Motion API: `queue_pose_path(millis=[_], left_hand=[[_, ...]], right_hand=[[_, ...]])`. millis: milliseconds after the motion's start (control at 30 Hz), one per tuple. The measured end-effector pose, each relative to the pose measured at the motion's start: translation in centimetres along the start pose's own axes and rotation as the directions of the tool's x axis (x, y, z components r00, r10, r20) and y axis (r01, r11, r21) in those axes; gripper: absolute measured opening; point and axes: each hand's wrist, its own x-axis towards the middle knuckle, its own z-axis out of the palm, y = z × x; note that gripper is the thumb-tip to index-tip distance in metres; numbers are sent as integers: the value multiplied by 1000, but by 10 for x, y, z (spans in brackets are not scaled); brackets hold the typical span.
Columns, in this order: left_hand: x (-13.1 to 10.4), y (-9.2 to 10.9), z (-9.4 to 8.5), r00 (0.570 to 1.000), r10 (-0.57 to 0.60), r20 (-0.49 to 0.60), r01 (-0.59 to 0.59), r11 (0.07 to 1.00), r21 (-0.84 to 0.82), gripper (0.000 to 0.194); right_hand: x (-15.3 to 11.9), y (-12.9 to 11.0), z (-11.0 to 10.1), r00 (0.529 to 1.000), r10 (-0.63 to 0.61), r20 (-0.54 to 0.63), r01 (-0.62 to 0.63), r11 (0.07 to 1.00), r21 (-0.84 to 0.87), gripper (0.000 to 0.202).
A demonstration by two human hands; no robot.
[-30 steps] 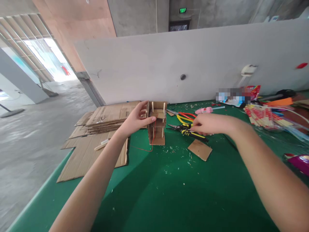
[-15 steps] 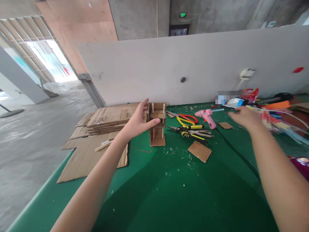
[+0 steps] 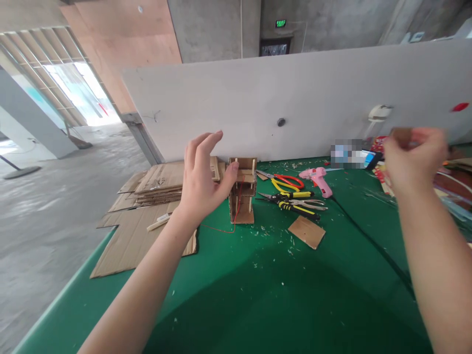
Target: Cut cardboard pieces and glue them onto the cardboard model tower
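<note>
My left hand (image 3: pixel 204 179) is raised with its fingers apart and curved, its thumb close to the top left of a small cardboard structure (image 3: pixel 243 216). That structure stands upright on the green table, with light wooden sticks between its levels and a thin red wire (image 3: pixel 221 229) running from it. Off to the right, my right hand (image 3: pixel 416 157) is up in the air, blurred, its fingers closed on a small brown cardboard piece (image 3: pixel 401 136). A larger cardboard piece (image 3: pixel 307 232) lies flat on the table.
Red- and yellow-handled scissors (image 3: pixel 285 183), black-and-yellow pliers (image 3: pixel 295 204) and a pink glue gun (image 3: pixel 317 181) with a black cord lie right of the structure. Stacked cardboard (image 3: pixel 158 182) sits on the left. Bags and sticks crowd the right side. A white wall (image 3: pixel 221 98) rises behind.
My left hand has moved up and left, away from the structure. My right hand has picked up the small cardboard piece near the glue gun and moved right and up.
</note>
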Motion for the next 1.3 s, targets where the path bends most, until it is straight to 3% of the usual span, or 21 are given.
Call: queue_pose_path(millis=[67,100,167,200,267,333,367,433,567,667,733,967,1067,1167,1233,1300], left_hand=[[2,5,-2,998,23,-54,-23,1000,1,40],[2,8,-3,997,28,-71,-28,1000,-5,34],[3,15,-5,997,25,-68,-27,999,-24,23],[3,18,-7,999,22,-50,-24,999,-44,17],[4,26,-9,1000,10,-4,-10,994,-105,9],[4,35,-11,997,-19,79,33,982,-186,10],[4,39,-11,989,-43,138,75,969,-234,9],[5,45,-11,956,-103,276,190,931,-310,6],[7,50,-10,852,-236,467,424,833,-354,24],[8,48,-12,746,-289,600,600,682,-418,28],[9,46,-13,706,-289,647,659,604,-449,28],[9,40,-14,681,-281,676,681,584,-443,25],[11,36,-18,691,-269,671,669,592,-451,20],[15,29,-26,724,-329,606,667,559,-492,26],[18,25,-31,740,-371,561,663,544,-515,27],[20,22,-34,757,-396,521,647,567,-510,29]], right_hand=[[2,-26,-16,995,-10,-103,38,963,268,57],[0,-39,-24,994,-71,-81,96,926,366,58],[-9,-65,-39,962,-254,100,177,860,479,60],[-16,-77,-46,900,-359,247,200,844,497,54],[-32,-100,-60,680,-535,501,256,814,521,50],[-48,-120,-71,494,-664,561,328,740,588,43],[-56,-129,-76,432,-722,541,360,688,630,40],[-68,-143,-82,370,-785,497,392,616,683,39],[-81,-155,-86,369,-827,423,402,553,730,39],[-84,-156,-84,375,-839,395,392,529,752,41],[-84,-155,-83,377,-841,388,381,522,763,41],[-84,-153,-80,395,-818,417,341,553,761,39],[-79,-151,-82,457,-771,444,349,614,708,33],[-70,-142,-76,520,-688,506,351,712,608,32],[-66,-131,-63,493,-613,617,345,789,508,33],[-66,-115,-42,406,-531,744,375,839,394,32]])
